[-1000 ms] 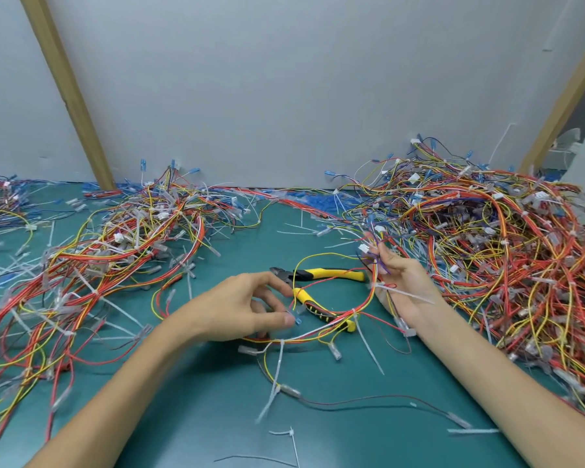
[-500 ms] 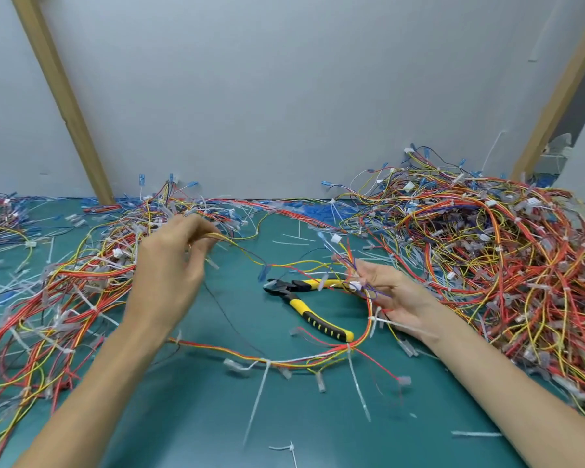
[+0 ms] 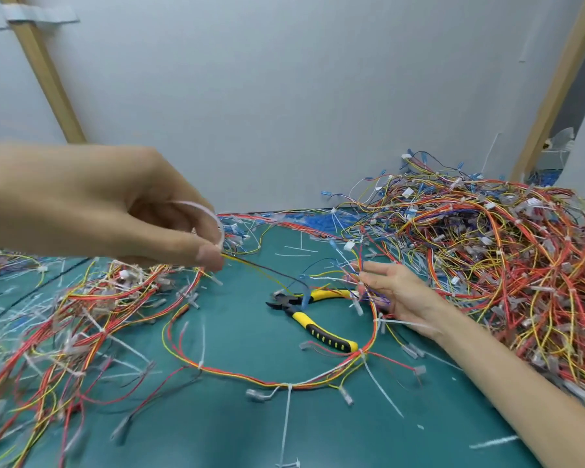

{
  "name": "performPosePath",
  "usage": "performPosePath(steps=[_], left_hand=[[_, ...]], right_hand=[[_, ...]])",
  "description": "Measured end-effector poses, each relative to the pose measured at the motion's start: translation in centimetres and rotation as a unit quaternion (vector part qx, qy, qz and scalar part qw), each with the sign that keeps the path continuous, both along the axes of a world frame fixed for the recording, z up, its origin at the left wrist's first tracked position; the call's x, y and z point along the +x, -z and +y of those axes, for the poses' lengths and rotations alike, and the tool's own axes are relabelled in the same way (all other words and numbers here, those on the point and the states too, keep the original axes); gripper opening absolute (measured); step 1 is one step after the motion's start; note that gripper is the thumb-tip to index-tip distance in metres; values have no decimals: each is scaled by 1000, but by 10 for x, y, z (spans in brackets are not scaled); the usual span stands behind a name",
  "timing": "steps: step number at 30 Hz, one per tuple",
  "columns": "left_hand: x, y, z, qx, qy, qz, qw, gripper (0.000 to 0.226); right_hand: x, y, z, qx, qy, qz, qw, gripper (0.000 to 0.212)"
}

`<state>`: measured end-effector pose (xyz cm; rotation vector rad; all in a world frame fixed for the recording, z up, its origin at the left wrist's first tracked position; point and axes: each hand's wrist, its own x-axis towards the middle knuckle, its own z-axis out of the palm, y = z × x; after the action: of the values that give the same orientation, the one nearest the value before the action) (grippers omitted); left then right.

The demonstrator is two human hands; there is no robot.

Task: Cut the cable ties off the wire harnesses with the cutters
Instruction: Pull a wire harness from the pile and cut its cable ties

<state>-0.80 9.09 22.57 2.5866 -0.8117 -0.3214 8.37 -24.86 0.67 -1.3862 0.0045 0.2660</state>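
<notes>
View from the head camera over a green mat (image 3: 244, 434) strewn with wiring. The left hand (image 3: 115, 204) is raised close to the lens, its thumb and fingertips (image 3: 210, 256) pinching a thin strand (image 3: 250, 265) of yellow and dark wire that slopes down to the right toward the cutters (image 3: 304, 309); a white loop (image 3: 213, 216), seemingly a cable tie, arcs just beside those fingertips. The cutters lie flat on the mat between the two hands, held by neither — black jaws pointing left, yellow-and-black handles spread, one handle running toward the right hand (image 3: 402, 295). That hand rests low at the edge of the right pile (image 3: 487, 251), fingers extended leftward among several strands; whether it grips any of them cannot be told. A wire harness (image 3: 284, 383) of red, orange and yellow wires forms a wide loop on the mat in front of the cutters, rising on its right side to the right hand. Uncut cable ties (image 3: 286, 417) are cinched around this loop at intervals, their white tails pointing outward. A second, flatter left pile (image 3: 81, 315) spreads beneath the left hand. Loose white tie offcuts (image 3: 490, 442) lie scattered on the mat. Behind stands a pale wall (image 3: 284, 96) with two slanting wooden struts (image 3: 48, 79).
</notes>
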Motion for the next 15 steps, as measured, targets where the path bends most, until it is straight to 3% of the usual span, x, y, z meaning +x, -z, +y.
performPosePath(steps=[2, 5, 6, 8, 10, 13, 15], left_hand=[[6, -8, -11, -21, 4, -43, 999, 45], [32, -3, -23, -189, -102, -64, 975, 26], [40, 2, -26, -217, -139, -71, 964, 26], [55, 16, -29, -225, -192, -82, 952, 27], [66, 32, -29, -232, -223, -79, 943, 27], [75, 54, -27, -256, -243, -82, 932, 32], [76, 65, -27, -280, -242, -83, 925, 34]], right_hand=[[1, -2, 3, -19, 3, -24, 1000, 36], [5, -7, 3, -150, 18, -78, 986, 61], [6, -10, 1, -229, 31, -92, 969, 61], [3, -17, -5, -400, 101, -146, 899, 46], [-8, -26, -9, -477, 140, -192, 846, 38], [-34, -34, 11, -479, 4, -103, 872, 62], [-43, -25, 33, -540, -65, -75, 836, 61]])
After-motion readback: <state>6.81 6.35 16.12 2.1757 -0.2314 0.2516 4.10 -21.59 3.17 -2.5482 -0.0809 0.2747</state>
